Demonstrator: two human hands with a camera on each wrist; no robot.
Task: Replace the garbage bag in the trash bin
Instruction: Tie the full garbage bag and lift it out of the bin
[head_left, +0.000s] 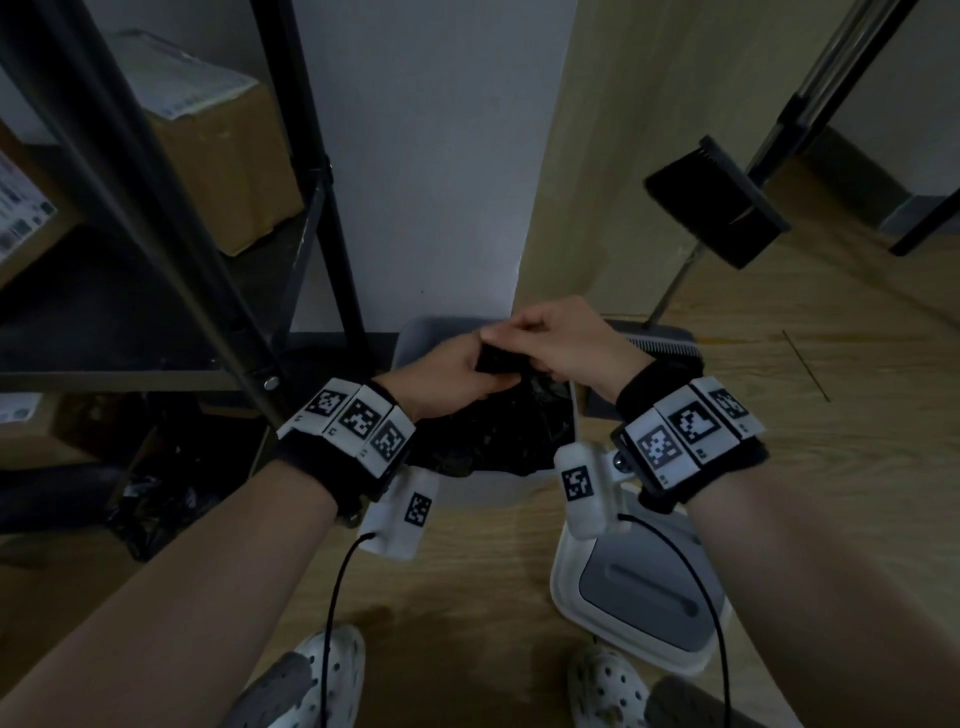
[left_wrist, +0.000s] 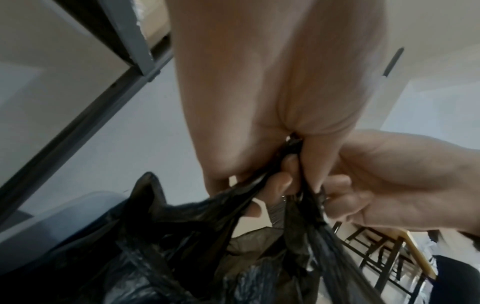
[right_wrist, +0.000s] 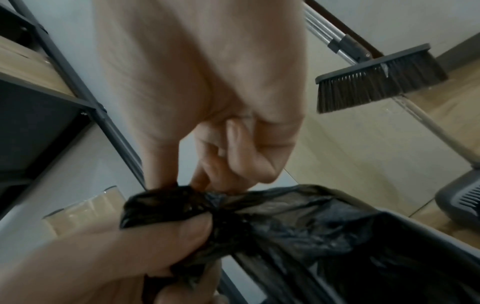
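the garbage bag (right_wrist: 298, 226) i see is thin black plastic film, crinkled, with a faint sheen on its folds. the trash bin (head_left: 415, 332) reads as smooth matt grey plastic; its lid (head_left: 644, 592) on the floor looks the same, white-rimmed. the floor (head_left: 779, 395) is wood-grain, satin finish. the shelf frame (head_left: 156, 171) is dark matt metal. the boxes (head_left: 228, 156) are brown cardboard with paper labels. the broom (right_wrist: 376, 80) has stiff dark bristles, a matt plastic head and a polished metal handle.
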